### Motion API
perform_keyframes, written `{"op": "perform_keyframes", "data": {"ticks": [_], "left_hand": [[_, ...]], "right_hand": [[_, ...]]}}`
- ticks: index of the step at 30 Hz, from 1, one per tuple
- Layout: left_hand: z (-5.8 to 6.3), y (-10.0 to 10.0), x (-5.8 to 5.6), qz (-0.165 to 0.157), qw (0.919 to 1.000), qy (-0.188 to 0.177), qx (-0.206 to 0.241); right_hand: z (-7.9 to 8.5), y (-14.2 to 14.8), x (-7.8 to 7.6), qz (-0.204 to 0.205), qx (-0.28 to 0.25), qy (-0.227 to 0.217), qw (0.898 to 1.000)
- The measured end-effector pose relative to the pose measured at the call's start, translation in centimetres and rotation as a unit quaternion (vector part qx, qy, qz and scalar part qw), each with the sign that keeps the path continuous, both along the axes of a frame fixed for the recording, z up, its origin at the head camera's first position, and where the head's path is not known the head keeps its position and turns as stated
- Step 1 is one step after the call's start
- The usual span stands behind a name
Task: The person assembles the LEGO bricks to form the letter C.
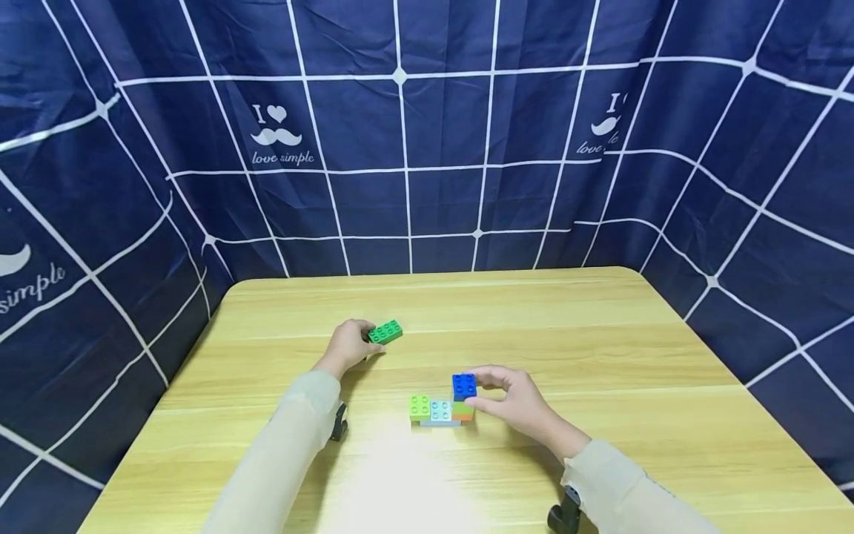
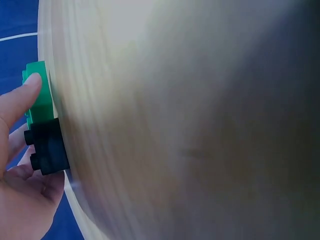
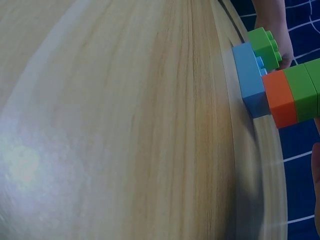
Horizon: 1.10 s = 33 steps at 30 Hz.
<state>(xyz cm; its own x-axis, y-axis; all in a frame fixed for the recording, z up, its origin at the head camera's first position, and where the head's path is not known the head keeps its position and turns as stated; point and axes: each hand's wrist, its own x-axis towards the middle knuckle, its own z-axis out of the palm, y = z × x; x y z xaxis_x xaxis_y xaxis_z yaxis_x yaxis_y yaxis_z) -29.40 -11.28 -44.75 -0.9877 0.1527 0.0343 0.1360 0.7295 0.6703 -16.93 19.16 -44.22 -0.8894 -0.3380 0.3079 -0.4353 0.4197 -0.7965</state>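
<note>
Far left on the table, my left hand (image 1: 350, 343) grips a long green brick (image 1: 387, 331), thumb against its side. A black brick (image 2: 50, 146) sits beside the green one within the same hand in the left wrist view. My right hand (image 1: 517, 400) pinches a dark blue brick (image 1: 464, 385) at the top of a small stack. Beneath the blue brick are a lime green brick (image 3: 300, 92) and an orange brick (image 3: 280, 100). These stand at the right end of a light blue brick (image 1: 440, 410), which bears another lime brick (image 1: 419, 406) at its left end.
The wooden table (image 1: 534, 326) has rounded far corners. Dark blue curtains (image 1: 440, 200) with white grid lines hang behind it and on both sides. Bright glare lies on the tabletop near the front.
</note>
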Motion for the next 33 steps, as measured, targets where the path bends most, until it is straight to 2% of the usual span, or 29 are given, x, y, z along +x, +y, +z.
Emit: {"op": "perform_keyframes", "data": {"ticks": [6, 11, 16, 25, 33], "left_hand": [[-0.1, 0.2, 0.3, 0.007, 0.9999, 0.005, -0.007], [-0.1, -0.2, 0.5, 0.012, 0.9995, 0.0, 0.028], [0.2, -0.7, 0.7, -0.007, 0.9963, 0.027, 0.081], [0.6, -0.9, 1.9, -0.031, 0.9837, 0.077, 0.159], [2.0, 1.4, 4.3, -0.102, 0.9631, 0.11, 0.224]], "right_hand": [[-0.1, 0.0, 0.0, 0.0, 0.0, 0.0, 1.0], [-0.2, 0.0, 0.0, -0.002, 0.0, 0.001, 1.0], [-0.1, 0.0, 0.1, 0.001, -0.001, 0.007, 1.0], [0.0, -0.1, 0.1, 0.004, -0.005, 0.003, 1.0], [0.3, -0.2, 0.1, -0.001, -0.008, -0.012, 1.0]]}}
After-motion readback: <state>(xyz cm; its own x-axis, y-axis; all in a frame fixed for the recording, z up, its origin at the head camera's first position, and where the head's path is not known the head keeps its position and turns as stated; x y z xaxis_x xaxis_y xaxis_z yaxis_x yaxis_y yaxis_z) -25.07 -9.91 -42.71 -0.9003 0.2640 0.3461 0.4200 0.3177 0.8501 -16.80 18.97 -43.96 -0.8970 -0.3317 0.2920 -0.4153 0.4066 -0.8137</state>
